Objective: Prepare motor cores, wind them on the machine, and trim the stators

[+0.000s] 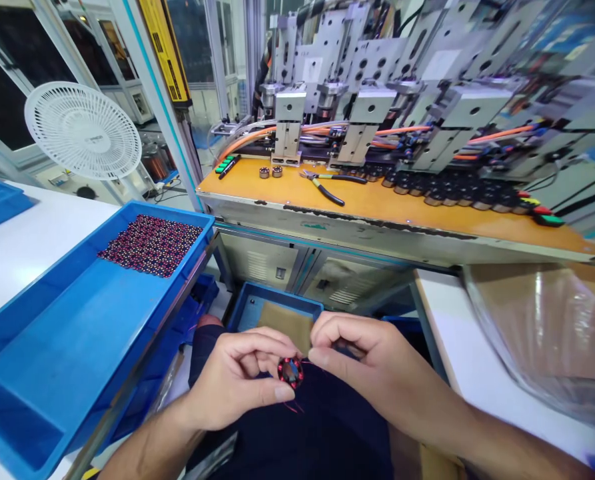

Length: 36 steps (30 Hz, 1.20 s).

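Observation:
A small round motor stator [290,372], with red-wound coils and a dark ring, is held between the thumb and fingers of my left hand [234,373]. Its open centre faces me. Thin red wire ends stick out below it and to its right. Just right of the stator, my right hand [360,353] is closed in a pinch, thumb against forefinger, at a fine red wire coming off the stator. The other fingers of that hand are curled in. Both hands are above my dark-clothed lap.
At left, a blue tray [42,303] holds many similar stators [152,243]. Pliers [327,183], two loose rings [270,172] and a row of dark round parts [452,190] lie on the orange bench [377,210] under the machine. A plastic-covered box [542,333] is at right.

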Tool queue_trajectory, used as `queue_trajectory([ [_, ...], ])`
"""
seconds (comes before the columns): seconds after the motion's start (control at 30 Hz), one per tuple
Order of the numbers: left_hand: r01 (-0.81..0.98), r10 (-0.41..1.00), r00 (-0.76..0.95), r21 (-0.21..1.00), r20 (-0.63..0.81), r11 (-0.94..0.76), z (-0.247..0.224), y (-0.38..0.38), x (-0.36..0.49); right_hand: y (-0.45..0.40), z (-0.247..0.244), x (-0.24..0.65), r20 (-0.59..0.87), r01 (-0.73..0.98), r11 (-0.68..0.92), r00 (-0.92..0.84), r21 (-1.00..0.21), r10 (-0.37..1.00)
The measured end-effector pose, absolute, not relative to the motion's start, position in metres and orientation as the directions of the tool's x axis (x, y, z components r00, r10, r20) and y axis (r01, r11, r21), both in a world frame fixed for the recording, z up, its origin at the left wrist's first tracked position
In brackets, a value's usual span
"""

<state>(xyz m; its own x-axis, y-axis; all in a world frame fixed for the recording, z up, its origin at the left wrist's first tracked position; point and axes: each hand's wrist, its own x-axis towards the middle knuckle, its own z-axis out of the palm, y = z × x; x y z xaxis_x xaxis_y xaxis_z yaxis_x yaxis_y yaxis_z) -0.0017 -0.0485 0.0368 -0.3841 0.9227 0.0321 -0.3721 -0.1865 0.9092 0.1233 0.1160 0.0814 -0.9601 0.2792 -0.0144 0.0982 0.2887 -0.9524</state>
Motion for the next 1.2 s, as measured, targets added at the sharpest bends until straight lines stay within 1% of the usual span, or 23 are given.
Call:
queue_trajectory([
  [0.13,-0.323,0.930,-0.364,0.929,0.053,-0.179,0.038,-0.049,-0.002,0.114,0.086,0.126,-0.140,0.186,0.228,-0.969,-0.956,0.203],
  [0.23,-0.319,0.931,-0.358,0.929,0.066,-0.189,0.039,-0.050,-0.001,0.113,0.089,0.124,-0.167,0.203,0.273,-0.974,-0.940,0.150],
  [0.33,-0.363,0.938,-0.343,0.914,0.050,-0.181,0.038,-0.051,-0.001,0.113,0.091,0.121,-0.168,0.204,0.345,-0.977,-0.916,0.132],
  [0.4,-0.424,0.947,-0.320,0.889,0.035,-0.176,0.038,-0.050,-0.001,0.112,0.092,0.122,-0.148,0.187,0.376,-0.980,-0.907,0.132],
  [0.5,-0.500,0.957,-0.290,0.848,0.030,-0.178,0.037,-0.049,-0.001,0.108,0.092,0.126,-0.107,0.152,0.374,-0.984,-0.915,0.140],
  [0.6,-0.522,0.955,-0.292,0.828,0.050,-0.203,0.035,-0.047,0.000,0.103,0.088,0.130,-0.071,0.124,0.358,-0.985,-0.925,0.159],
  [0.87,-0.467,0.943,-0.305,0.843,0.132,-0.268,0.031,-0.046,0.000,0.098,0.081,0.135,0.019,0.046,0.303,-0.978,-0.952,0.208],
  [1.1,-0.398,0.934,-0.316,0.870,0.168,-0.292,0.033,-0.047,0.002,0.091,0.081,0.138,0.117,-0.036,0.344,-0.969,-0.938,0.218],
  [1.17,-0.392,0.935,-0.314,0.875,0.163,-0.284,0.034,-0.047,0.002,0.093,0.082,0.142,0.138,-0.058,0.377,-0.972,-0.924,0.190],
  [1.2,-0.393,0.936,-0.315,0.876,0.157,-0.280,0.035,-0.047,0.002,0.096,0.082,0.144,0.143,-0.078,0.399,-0.980,-0.914,0.136],
])
